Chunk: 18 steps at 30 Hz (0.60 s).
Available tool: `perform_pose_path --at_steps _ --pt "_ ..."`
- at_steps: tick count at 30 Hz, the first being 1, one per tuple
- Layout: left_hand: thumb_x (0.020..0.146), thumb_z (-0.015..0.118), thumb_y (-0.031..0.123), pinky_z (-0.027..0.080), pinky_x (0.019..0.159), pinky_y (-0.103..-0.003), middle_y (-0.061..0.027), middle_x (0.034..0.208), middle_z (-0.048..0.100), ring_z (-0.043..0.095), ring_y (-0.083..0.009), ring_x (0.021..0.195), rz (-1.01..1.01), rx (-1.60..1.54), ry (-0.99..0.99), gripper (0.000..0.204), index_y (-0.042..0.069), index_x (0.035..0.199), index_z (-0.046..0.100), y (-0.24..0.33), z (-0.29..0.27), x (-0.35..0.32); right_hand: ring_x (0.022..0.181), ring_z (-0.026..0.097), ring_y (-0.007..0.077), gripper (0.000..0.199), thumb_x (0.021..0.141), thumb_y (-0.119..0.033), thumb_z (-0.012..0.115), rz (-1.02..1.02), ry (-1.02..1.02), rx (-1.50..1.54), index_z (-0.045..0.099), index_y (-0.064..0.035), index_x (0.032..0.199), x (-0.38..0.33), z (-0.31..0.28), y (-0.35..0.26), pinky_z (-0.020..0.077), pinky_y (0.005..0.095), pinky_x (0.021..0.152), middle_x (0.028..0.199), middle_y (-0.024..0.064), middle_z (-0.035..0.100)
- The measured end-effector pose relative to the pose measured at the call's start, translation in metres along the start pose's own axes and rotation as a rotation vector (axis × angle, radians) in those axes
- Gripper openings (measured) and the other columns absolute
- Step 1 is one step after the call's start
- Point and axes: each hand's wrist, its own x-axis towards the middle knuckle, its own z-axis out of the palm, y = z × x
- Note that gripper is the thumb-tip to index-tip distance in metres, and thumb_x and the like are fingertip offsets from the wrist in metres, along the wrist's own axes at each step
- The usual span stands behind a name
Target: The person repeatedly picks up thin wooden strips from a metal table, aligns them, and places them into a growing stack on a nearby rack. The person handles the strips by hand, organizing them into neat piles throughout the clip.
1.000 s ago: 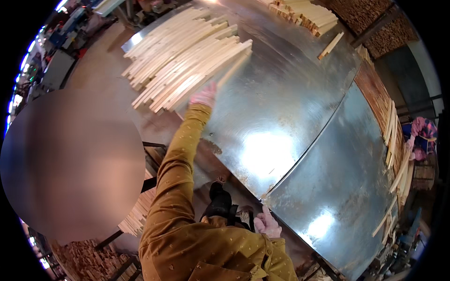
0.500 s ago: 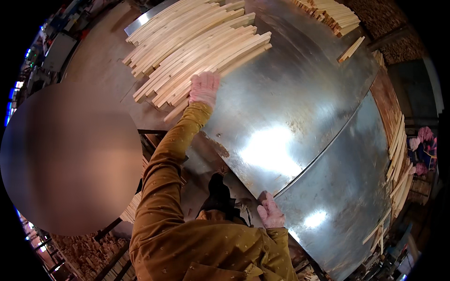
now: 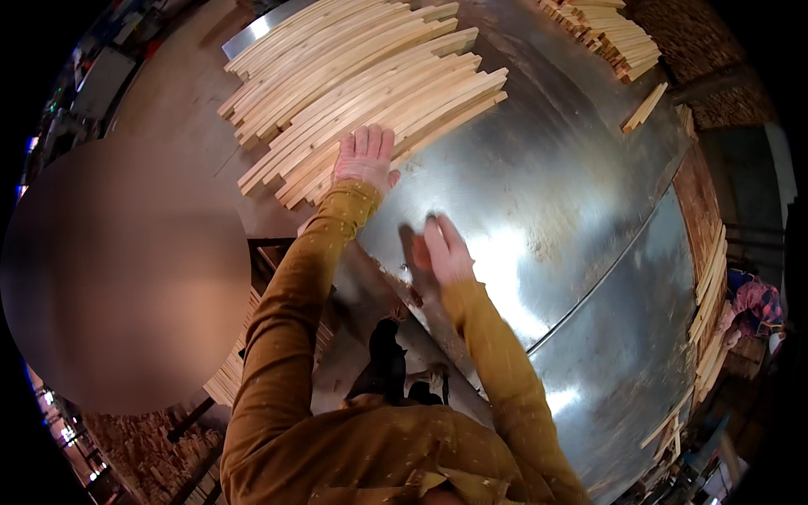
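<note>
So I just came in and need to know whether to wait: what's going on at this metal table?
A person in a mustard-coloured long-sleeved top leans over a large shiny sheet-metal table. The left hand lies flat, fingers spread, on the near edge of a fanned pile of long pale wooden slats. The right hand is open over bare metal, holding nothing. A smaller stack of short wooden slats sits at the far side, with one loose slat near it.

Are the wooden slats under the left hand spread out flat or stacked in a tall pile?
Spread flat: the wooden slats lie side by side across the metal table.
</note>
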Motion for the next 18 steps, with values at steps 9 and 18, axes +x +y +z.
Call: perform_pose_path --at_steps 9,18 --pt "0.092 0.053 0.045 0.014 0.117 -0.059 -0.0184 0.156 0.03 0.023 -0.0361 0.146 -0.049 -0.076 0.212 0.071 0.005 0.148 0.035 -0.014 0.034 0.004 0.112 0.06 0.0416 0.067 0.078 -0.046 0.064 -0.144 0.497 -0.296 0.052 -0.0072 0.131 0.134 0.029 -0.05 0.0449 0.043 0.097 0.12 0.0228 0.065" --pt "0.097 0.042 0.031 0.022 0.115 -0.059 -0.0122 0.155 0.034 0.033 -0.0356 0.142 -0.106 0.939 0.148 0.053 0.005 0.143 0.038 -0.001 0.116 0.025 0.077 0.066 0.0175 0.061 0.085 -0.014 0.068 -0.113 0.349 0.013 0.046 -0.0038 0.141 0.02 -0.08 0.022 0.0542 0.0298 0.067 0.099 0.0111 0.069"
